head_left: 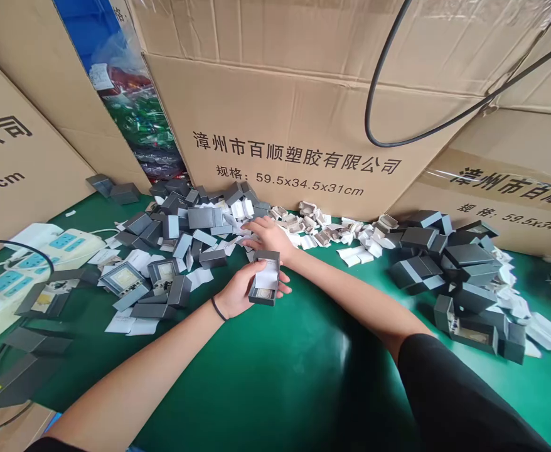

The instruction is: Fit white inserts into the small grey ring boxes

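Observation:
My left hand (pixel 240 290) is closed round a small dark grey box (pixel 264 295), held above the green table. The box faces up, and white paper and a pale insert show inside it. Behind it my right hand (pixel 267 237) reaches across to the left, its fingers spread over the edge of a heap of dark grey boxes (pixel 201 218) and white paper pieces. Whether its fingertips touch a piece there I cannot tell. Small beige cardboard inserts (pixel 307 218) lie just right of that hand.
Another heap of dark grey boxes (pixel 468 263) lies at the right. At the left is a white power strip (pixel 31 267) with blue sockets. Large cardboard cartons (pixel 275 113) wall the back of the green table (pixel 238 383). A black cable (pixel 372 94) hangs at the upper right.

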